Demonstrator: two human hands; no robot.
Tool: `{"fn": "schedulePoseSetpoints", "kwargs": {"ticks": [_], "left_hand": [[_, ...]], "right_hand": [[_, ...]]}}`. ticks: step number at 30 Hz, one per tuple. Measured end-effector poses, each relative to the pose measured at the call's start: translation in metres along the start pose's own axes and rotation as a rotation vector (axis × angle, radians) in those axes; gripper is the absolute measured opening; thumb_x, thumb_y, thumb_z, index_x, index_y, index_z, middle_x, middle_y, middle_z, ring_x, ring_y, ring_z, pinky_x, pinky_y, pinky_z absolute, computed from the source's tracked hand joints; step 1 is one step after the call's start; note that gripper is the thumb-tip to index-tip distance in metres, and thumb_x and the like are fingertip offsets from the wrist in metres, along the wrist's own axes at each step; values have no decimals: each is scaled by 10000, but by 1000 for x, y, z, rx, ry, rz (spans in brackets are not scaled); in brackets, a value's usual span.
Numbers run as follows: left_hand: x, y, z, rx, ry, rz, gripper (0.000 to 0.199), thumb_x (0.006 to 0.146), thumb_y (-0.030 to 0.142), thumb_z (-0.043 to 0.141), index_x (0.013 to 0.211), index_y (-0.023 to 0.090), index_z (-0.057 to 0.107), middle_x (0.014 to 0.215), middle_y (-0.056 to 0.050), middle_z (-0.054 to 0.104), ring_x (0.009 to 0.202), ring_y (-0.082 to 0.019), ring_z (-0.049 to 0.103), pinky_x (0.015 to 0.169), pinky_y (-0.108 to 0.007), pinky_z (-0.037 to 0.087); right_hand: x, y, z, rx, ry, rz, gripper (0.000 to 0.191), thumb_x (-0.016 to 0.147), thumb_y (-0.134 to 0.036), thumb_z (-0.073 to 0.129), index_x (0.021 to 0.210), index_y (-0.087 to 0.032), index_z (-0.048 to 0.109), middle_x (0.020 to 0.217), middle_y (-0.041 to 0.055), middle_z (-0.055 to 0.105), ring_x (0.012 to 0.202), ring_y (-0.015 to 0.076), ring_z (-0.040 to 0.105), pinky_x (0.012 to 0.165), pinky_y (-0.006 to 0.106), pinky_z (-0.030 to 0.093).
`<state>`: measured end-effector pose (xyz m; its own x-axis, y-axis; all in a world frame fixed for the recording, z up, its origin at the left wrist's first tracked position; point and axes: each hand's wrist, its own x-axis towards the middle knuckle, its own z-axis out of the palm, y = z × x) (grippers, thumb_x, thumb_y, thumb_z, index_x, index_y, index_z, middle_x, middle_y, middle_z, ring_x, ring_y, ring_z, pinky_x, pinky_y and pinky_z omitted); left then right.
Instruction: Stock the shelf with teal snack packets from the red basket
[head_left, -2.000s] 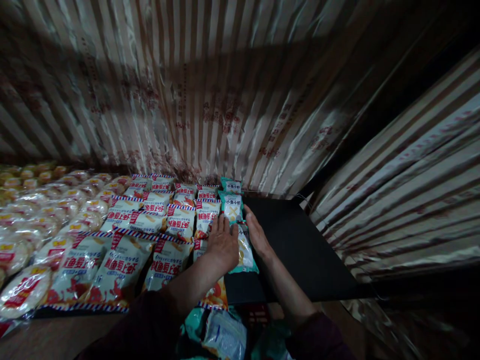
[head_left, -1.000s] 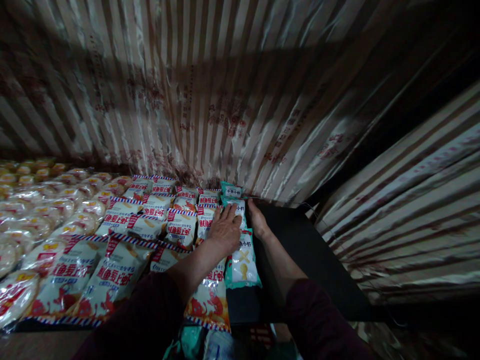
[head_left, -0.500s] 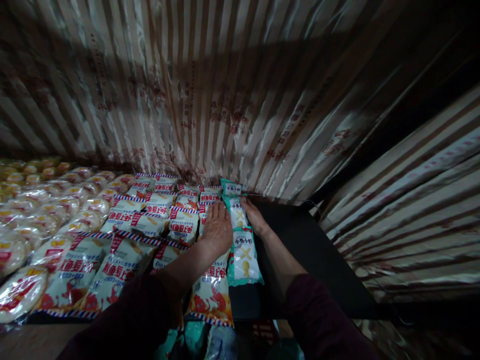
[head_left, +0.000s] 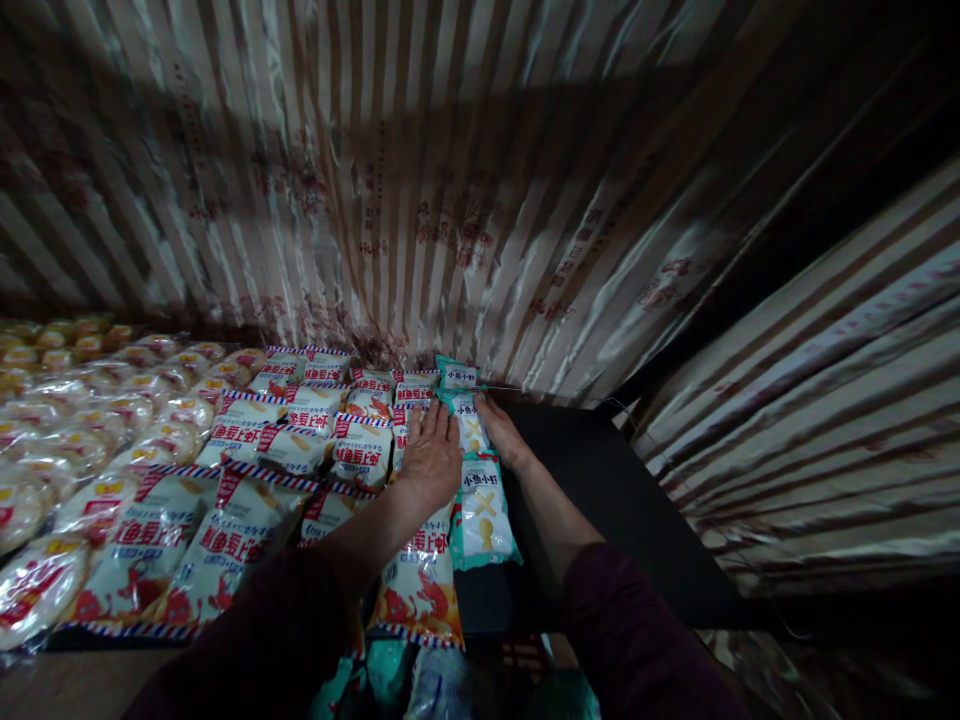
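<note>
My left hand (head_left: 431, 455) lies flat, fingers stretched out, on a white-and-red snack bag with a striped edge (head_left: 401, 432), beside the teal column. Along the right side of the teal-and-white bags rests my right hand (head_left: 504, 432), its fingers extended and touching the middle bag (head_left: 470, 425). Nearer me lies another teal bag (head_left: 484, 505), and a third (head_left: 456, 374) is at the back against the curtain. Neither hand grips anything. Part of the bag under my left hand is hidden.
Rows of white-and-red bags (head_left: 247, 520) and round wrapped crackers (head_left: 45, 590) fill the left. The black shelf surface (head_left: 607, 500) extends right. Striped curtains (head_left: 420, 200) hang behind and at the right. More packages (head_left: 439, 685) sit below the front edge.
The view has shifted slightly, so the bags appear a little further left. Both hands keep nearly the same places against the bags.
</note>
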<state>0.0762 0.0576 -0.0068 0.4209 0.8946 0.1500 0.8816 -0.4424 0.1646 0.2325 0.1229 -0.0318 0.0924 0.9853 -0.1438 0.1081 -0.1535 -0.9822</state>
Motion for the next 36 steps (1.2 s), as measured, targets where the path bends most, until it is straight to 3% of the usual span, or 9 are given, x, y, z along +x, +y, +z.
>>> {"fn": "schedulePoseSetpoints", "kwargs": {"ticks": [2,7,13,19,24,28,36], "left_hand": [[1,-1,1,-8,-5,-6,515,931,275,316,1382,39,397,1494,-193,316,1422,-315,187,1156,-536,81],[1,-1,3,-11,21,-35,533,932,289,317,1383,14,381,1474,-211,346,1409,-332,216,1153,-536,84],[5,2,-1,-54,-2,3,521,915,258,333,1390,50,382,1483,-158,358,1420,-328,180,1153,-543,93],[9,-1,2,-73,-9,-15,516,913,263,354,1398,89,379,1494,-140,347,1422,-325,174,1153,-536,110],[0,-5,-1,-72,38,2,507,901,228,366,1388,88,389,1495,-150,340,1427,-328,152,1146,-551,104],[-6,-7,-7,-89,7,58,500,891,199,356,1379,101,404,1474,-128,386,1424,-334,157,1140,-568,101],[-6,-6,-9,-120,-70,39,508,878,182,372,1378,101,408,1457,-130,411,1419,-334,176,1139,-562,119]], "right_hand": [[0,0,-3,-16,-16,-7,573,821,-581,537,1265,-219,560,1143,48,692,1032,235,657,980,397,480],[-5,7,-14,-38,88,-153,591,778,-594,582,1236,-222,579,1295,31,603,1221,231,534,1082,385,376],[-9,21,-17,100,134,-104,658,688,-532,694,1248,-209,570,1188,48,671,1089,253,624,1003,412,462],[-11,23,-15,66,201,-130,600,692,-549,689,1182,-211,621,1186,48,672,1119,253,603,1002,396,462],[-26,35,-20,136,277,-155,587,739,-612,609,1172,-216,633,1260,56,627,1160,255,582,1003,403,459],[-49,47,-27,27,366,-156,609,779,-668,509,1095,-177,684,1204,102,659,1144,267,594,999,415,451],[-66,40,-26,-24,219,-115,670,811,-711,409,1042,-158,707,1131,117,692,1103,268,619,1015,421,428]]}}
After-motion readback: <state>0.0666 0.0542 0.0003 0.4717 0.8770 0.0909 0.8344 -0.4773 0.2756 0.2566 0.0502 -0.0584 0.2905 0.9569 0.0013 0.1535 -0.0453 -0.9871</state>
